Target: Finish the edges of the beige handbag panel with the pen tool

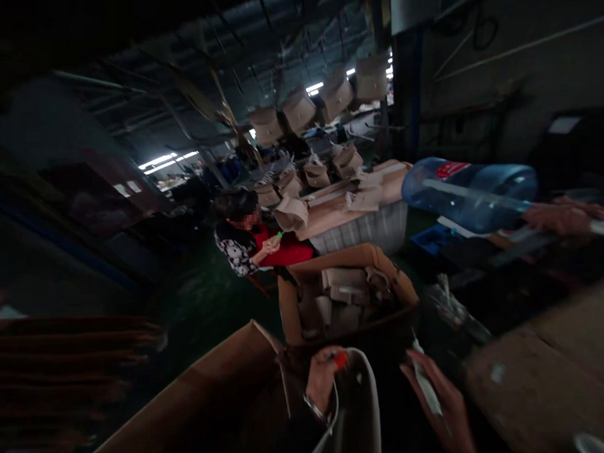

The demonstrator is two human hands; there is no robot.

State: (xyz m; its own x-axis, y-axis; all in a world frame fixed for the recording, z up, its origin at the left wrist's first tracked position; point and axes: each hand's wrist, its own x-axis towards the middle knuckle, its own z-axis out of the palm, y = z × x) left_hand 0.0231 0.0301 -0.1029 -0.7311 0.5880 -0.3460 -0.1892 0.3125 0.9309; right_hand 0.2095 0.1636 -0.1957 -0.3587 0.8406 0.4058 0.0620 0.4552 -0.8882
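My left hand (323, 380), low in the middle, has its fingers closed on the rim of a dark curved bag-like piece (365, 391) with a pale edge. A bright orange patch shows at its fingertips; whether it is a finger cover or a separate thing is unclear. A band circles that wrist. To the right, my right hand (447, 400) grips a slim white tool (427, 384) with a thin tip pointing up. The tool is apart from the piece, and its exact kind cannot be made out. Shadow hides the lower part of the piece.
An open carton (290, 314) of beige pieces stands just ahead; another carton (189, 385) is at lower left. Beyond, a seated person (237, 236) works beside a table (326, 219) with beige bags. A large blue water bottle (473, 189) lies at right.
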